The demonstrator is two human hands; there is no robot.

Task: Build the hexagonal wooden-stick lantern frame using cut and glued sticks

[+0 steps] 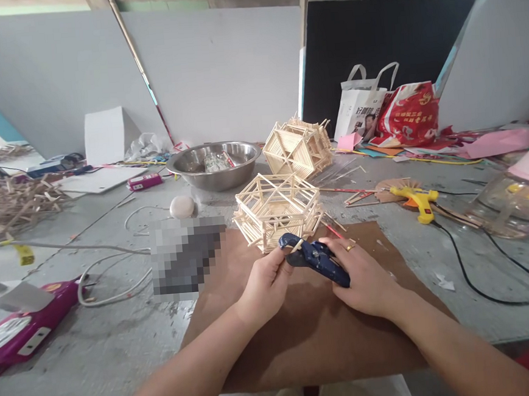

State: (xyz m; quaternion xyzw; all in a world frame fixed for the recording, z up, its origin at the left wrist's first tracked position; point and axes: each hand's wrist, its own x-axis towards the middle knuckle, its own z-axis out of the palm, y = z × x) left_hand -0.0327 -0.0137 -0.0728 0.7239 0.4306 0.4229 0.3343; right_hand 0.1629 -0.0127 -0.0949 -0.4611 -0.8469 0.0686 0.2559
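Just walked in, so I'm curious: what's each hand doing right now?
Left hand: closed, pinching a thin stick.
Right hand: closed around a blue tool.

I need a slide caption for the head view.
Left fingers pinch a stick, right fingers a blue tool, near a wooden frame.

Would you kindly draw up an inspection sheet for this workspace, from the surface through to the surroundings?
Surface: gray table, stained; brown mat in front of the person.
Job's things: blue hand tool, thin stick, stick frame; another frame behind.
Clutter: stick pile, metal bowl, pink paper.
Hands: left hand pinches the thin stick; right hand grips the tool.
Cables: black cable from the yellow glue gun; pale cable at left.
Surroundings: gray panels, black board, white bag, red bag.
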